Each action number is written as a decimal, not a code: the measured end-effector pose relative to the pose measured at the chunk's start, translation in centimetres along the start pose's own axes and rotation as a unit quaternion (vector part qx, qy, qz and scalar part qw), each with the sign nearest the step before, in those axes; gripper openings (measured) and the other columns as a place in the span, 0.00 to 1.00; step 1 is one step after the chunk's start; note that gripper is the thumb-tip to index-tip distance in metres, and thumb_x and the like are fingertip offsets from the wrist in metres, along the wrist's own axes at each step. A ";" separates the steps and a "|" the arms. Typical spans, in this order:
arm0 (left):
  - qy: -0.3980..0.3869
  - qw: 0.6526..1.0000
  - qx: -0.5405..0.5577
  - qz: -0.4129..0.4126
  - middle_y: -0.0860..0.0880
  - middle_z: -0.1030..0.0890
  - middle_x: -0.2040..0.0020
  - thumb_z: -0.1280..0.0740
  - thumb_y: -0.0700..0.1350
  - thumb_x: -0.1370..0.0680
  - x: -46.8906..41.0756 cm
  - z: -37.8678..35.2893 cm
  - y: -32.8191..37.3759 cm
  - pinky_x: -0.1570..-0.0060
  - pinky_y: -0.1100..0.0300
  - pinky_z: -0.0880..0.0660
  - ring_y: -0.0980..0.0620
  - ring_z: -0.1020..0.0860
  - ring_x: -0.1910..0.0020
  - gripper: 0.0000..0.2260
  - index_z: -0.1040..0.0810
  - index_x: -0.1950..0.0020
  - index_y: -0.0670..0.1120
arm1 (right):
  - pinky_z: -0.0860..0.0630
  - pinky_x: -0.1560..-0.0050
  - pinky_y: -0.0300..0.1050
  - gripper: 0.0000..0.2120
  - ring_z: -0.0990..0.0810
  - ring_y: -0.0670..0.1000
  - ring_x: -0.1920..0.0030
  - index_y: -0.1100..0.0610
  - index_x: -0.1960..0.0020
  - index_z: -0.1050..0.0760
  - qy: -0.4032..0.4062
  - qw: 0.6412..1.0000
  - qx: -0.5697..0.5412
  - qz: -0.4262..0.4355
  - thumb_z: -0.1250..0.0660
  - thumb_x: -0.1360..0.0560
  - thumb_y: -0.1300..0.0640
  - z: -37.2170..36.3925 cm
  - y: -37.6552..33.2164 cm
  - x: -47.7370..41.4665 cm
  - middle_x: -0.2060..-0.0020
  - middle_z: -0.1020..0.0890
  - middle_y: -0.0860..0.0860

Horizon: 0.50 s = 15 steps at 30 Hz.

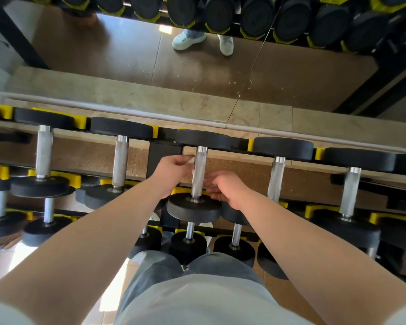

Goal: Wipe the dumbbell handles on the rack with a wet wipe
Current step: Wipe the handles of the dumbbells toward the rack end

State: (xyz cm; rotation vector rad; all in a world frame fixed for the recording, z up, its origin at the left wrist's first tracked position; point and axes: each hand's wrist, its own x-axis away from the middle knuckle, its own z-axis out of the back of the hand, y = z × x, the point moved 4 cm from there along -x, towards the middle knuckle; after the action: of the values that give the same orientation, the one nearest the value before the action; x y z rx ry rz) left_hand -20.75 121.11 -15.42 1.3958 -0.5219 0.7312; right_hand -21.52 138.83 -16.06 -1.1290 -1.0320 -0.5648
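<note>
Now your left hand [174, 170] pinches the wet wipe [192, 160] against the dumbbell handle [199, 177]; your right hand [227, 190], fingers nearly straight, touches that handle's near end.

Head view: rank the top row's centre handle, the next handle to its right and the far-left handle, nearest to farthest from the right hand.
1. Centre handle: just left of the right hand, at its fingertips.
2. Next handle: on the hand's right, one slot over.
3. Far-left handle: at the row's left end.

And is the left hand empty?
No, the left hand pinches a white wipe beside the dumbbell handle.
</note>
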 end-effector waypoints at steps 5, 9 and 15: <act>-0.104 0.931 -0.349 0.040 0.46 0.18 0.38 0.29 0.41 0.21 1.4 0.0 -1.3 0.42 0.56 0.24 0.47 0.20 0.40 0.15 0.19 0.34 0.43 | 0.20 0.61 0.38 0.11 0.16 0.51 0.55 0.52 0.44 0.20 0.017 0.999 0.018 -0.026 0.40 0.16 0.62 -1.0 0.1 0.0 0.51 0.14 0.53; -0.045 0.973 -0.207 0.089 0.44 0.18 0.41 0.26 0.38 0.24 1.2 0.3 -1.5 0.39 0.51 0.22 0.46 0.19 0.43 0.19 0.21 0.33 0.42 | 0.21 0.63 0.37 0.08 0.15 0.50 0.54 0.51 0.44 0.21 0.021 0.998 0.051 -0.031 0.37 0.17 0.60 -1.4 -0.4 0.1 0.51 0.14 0.53; 0.027 0.998 0.045 -0.015 0.47 0.15 0.46 0.24 0.40 0.25 0.6 -0.4 2.3 0.43 0.56 0.19 0.52 0.16 0.49 0.13 0.18 0.41 0.45 | 0.18 0.50 0.46 0.12 0.14 0.54 0.48 0.52 0.43 0.23 -0.004 1.000 0.023 0.008 0.42 0.16 0.63 -0.9 -1.0 0.5 0.50 0.14 0.55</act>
State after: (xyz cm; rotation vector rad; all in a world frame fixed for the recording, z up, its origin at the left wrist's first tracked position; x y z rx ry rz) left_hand -21.99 121.63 -13.45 1.4604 -0.4284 0.7740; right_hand -21.77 137.65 -15.24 -1.0989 -1.0368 -0.5213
